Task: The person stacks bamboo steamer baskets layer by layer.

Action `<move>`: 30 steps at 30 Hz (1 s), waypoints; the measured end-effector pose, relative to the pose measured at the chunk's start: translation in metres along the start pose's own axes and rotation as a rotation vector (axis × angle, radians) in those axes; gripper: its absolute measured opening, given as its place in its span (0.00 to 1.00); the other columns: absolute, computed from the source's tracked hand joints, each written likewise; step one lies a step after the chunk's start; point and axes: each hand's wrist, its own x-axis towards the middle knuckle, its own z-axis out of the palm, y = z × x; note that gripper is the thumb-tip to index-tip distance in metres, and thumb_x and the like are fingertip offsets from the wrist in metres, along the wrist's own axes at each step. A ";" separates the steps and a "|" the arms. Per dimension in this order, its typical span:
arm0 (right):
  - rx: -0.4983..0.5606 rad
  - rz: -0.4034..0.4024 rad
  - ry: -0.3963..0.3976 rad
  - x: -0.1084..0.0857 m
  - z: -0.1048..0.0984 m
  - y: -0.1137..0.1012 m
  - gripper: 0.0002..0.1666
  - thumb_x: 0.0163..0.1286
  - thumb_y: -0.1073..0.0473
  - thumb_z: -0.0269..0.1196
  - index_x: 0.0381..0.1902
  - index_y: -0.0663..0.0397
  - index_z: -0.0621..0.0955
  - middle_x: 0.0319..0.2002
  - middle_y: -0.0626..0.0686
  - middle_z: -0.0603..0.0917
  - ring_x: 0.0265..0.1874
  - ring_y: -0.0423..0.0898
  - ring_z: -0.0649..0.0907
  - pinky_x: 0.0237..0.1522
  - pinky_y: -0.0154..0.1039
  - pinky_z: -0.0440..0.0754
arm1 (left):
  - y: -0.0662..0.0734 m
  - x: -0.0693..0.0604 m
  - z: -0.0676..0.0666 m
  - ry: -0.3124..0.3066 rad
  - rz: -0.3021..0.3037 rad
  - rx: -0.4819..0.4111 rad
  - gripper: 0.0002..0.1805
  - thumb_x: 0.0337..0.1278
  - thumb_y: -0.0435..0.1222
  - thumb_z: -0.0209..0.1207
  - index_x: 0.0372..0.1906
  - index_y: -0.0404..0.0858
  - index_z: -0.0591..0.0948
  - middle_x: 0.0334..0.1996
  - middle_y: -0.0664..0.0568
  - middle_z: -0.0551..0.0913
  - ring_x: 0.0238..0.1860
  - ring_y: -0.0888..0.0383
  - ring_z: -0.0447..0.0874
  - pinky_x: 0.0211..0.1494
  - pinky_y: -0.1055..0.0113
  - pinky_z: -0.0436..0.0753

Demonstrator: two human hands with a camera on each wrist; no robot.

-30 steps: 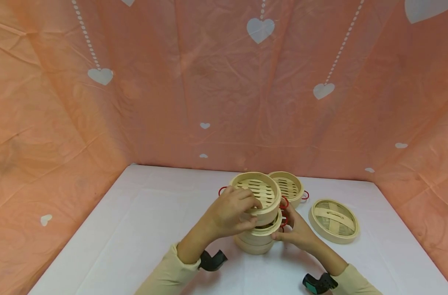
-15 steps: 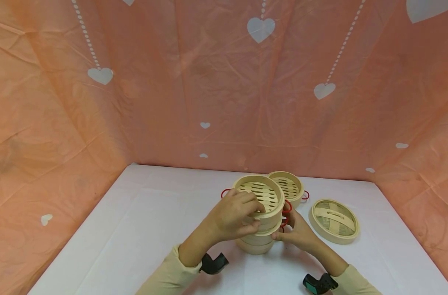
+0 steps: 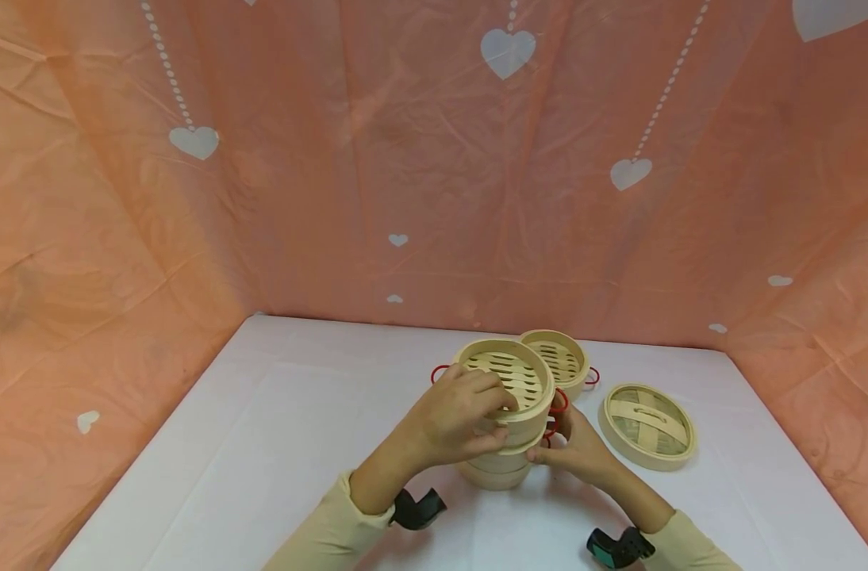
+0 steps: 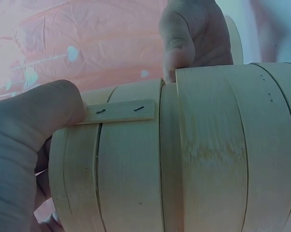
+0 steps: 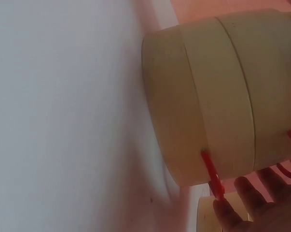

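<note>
Lower and slightly further right than a second ago, the upper steamer basket point(image 3: 527, 428) now sits against the lower stack point(image 3: 494, 476), and the gap that showed the inside of the tier below is closed in the head view; the left hand point(image 3: 457, 416) pinches the basket's near wall, fingers bent over the rim and thumb outside; the right hand point(image 3: 568, 440) holds the lower stack at its right side, thumb on the near wall, fingers behind by the red handles point(image 3: 562, 399). From the left wrist, a narrow recessed band point(image 4: 172, 154) shows between basket and stack, and whether the basket is fully seated I cannot tell; a stapled strip point(image 4: 118, 112) lies on the basket's wall just beside the left thumb. Both tiers stand near the middle of the white table point(image 3: 298, 420); behind them, toward the right, is another slatted basket point(image 3: 554, 357) with a red loop at its side; further right, apart from the rest, lies a round woven lid point(image 3: 648, 428); cream sleeves point(image 3: 334, 523) cover the forearms, and an orange backdrop point(image 3: 405, 159) with pale hearts hangs behind.
</note>
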 end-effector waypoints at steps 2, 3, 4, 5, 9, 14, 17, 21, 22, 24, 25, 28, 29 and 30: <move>-0.010 0.001 0.005 0.000 0.000 0.000 0.54 0.50 0.59 0.75 0.70 0.62 0.60 0.56 0.39 0.74 0.46 0.35 0.75 0.45 0.33 0.75 | 0.001 0.001 0.000 -0.004 0.000 0.005 0.12 0.42 0.39 0.67 0.37 0.48 0.82 0.31 0.62 0.80 0.34 0.67 0.76 0.41 0.68 0.71; -0.011 0.005 0.005 0.000 0.000 0.000 0.53 0.51 0.59 0.75 0.70 0.62 0.60 0.57 0.40 0.74 0.47 0.34 0.75 0.46 0.33 0.75 | 0.001 0.001 0.000 -0.007 0.000 0.007 0.12 0.42 0.39 0.67 0.37 0.48 0.82 0.31 0.62 0.80 0.35 0.67 0.77 0.40 0.68 0.71; -0.010 0.009 0.004 0.000 0.000 -0.001 0.53 0.51 0.59 0.75 0.70 0.62 0.60 0.58 0.43 0.74 0.48 0.34 0.76 0.46 0.33 0.75 | 0.002 0.001 0.000 -0.011 0.000 0.007 0.12 0.42 0.39 0.67 0.37 0.48 0.82 0.31 0.62 0.80 0.35 0.67 0.77 0.40 0.68 0.71; -0.012 0.014 0.004 0.000 0.000 -0.001 0.53 0.51 0.60 0.75 0.70 0.62 0.60 0.59 0.46 0.73 0.49 0.33 0.76 0.47 0.33 0.75 | 0.002 0.002 0.000 -0.015 -0.001 0.009 0.12 0.42 0.40 0.67 0.37 0.48 0.82 0.31 0.62 0.80 0.35 0.67 0.77 0.40 0.68 0.71; -0.017 0.039 -0.001 0.000 0.001 -0.001 0.51 0.52 0.61 0.74 0.69 0.63 0.60 0.62 0.59 0.71 0.51 0.32 0.76 0.49 0.33 0.75 | 0.004 0.002 0.000 -0.030 -0.003 0.019 0.12 0.42 0.40 0.67 0.37 0.48 0.81 0.32 0.62 0.80 0.36 0.67 0.77 0.41 0.68 0.71; -0.018 0.052 -0.002 0.001 0.001 -0.001 0.51 0.52 0.60 0.74 0.69 0.63 0.60 0.62 0.63 0.70 0.50 0.32 0.76 0.48 0.33 0.75 | 0.005 0.001 0.001 -0.036 -0.014 0.029 0.12 0.42 0.40 0.68 0.37 0.48 0.81 0.32 0.63 0.80 0.35 0.68 0.77 0.41 0.68 0.72; -0.013 0.046 -0.001 0.001 0.001 -0.001 0.52 0.52 0.60 0.74 0.70 0.63 0.60 0.62 0.62 0.70 0.50 0.33 0.76 0.47 0.34 0.75 | 0.005 0.001 0.002 -0.034 -0.018 0.029 0.12 0.42 0.40 0.67 0.37 0.48 0.81 0.32 0.63 0.80 0.35 0.68 0.77 0.41 0.69 0.71; -0.017 0.051 0.001 0.000 0.001 -0.001 0.51 0.52 0.60 0.73 0.69 0.62 0.60 0.62 0.60 0.71 0.50 0.33 0.75 0.48 0.35 0.75 | 0.005 0.000 0.003 -0.028 -0.019 0.027 0.12 0.42 0.40 0.67 0.37 0.48 0.81 0.31 0.62 0.79 0.34 0.68 0.77 0.41 0.69 0.71; -0.018 0.052 0.001 0.000 0.001 -0.001 0.51 0.52 0.61 0.73 0.69 0.62 0.60 0.61 0.59 0.71 0.50 0.33 0.75 0.48 0.35 0.75 | 0.005 -0.001 0.003 -0.027 -0.019 0.027 0.12 0.42 0.40 0.67 0.37 0.48 0.81 0.31 0.62 0.79 0.34 0.68 0.76 0.40 0.69 0.71; -0.020 0.054 0.002 0.000 0.001 0.000 0.50 0.53 0.60 0.73 0.69 0.62 0.61 0.61 0.55 0.72 0.49 0.33 0.76 0.49 0.35 0.75 | 0.005 -0.001 0.003 -0.027 -0.019 0.023 0.12 0.42 0.40 0.67 0.37 0.48 0.81 0.31 0.62 0.79 0.34 0.68 0.76 0.40 0.69 0.71; -0.020 0.052 0.003 -0.001 0.001 0.000 0.50 0.53 0.60 0.73 0.69 0.61 0.61 0.61 0.53 0.72 0.49 0.33 0.76 0.48 0.35 0.75 | 0.005 -0.002 0.004 -0.027 -0.020 0.022 0.12 0.42 0.40 0.67 0.37 0.48 0.82 0.31 0.62 0.79 0.34 0.68 0.76 0.40 0.69 0.71; -0.020 0.034 0.007 -0.002 0.001 0.001 0.51 0.53 0.59 0.73 0.70 0.59 0.60 0.60 0.44 0.72 0.50 0.33 0.75 0.47 0.35 0.75 | 0.006 -0.002 0.005 -0.028 -0.022 0.017 0.12 0.42 0.40 0.67 0.37 0.48 0.82 0.31 0.62 0.79 0.35 0.68 0.77 0.40 0.69 0.71; -0.022 0.030 0.009 -0.002 0.001 0.001 0.51 0.53 0.59 0.74 0.71 0.59 0.60 0.60 0.40 0.72 0.50 0.33 0.75 0.47 0.35 0.75 | 0.006 -0.002 0.005 -0.028 -0.023 0.016 0.12 0.41 0.40 0.67 0.37 0.48 0.82 0.31 0.62 0.79 0.35 0.68 0.77 0.41 0.69 0.71; -0.025 0.026 0.011 -0.002 0.001 0.002 0.52 0.52 0.58 0.74 0.71 0.59 0.60 0.59 0.37 0.72 0.49 0.33 0.74 0.47 0.35 0.75 | 0.007 -0.003 0.005 -0.027 -0.023 0.016 0.12 0.41 0.40 0.67 0.37 0.48 0.82 0.31 0.62 0.79 0.35 0.68 0.77 0.41 0.69 0.71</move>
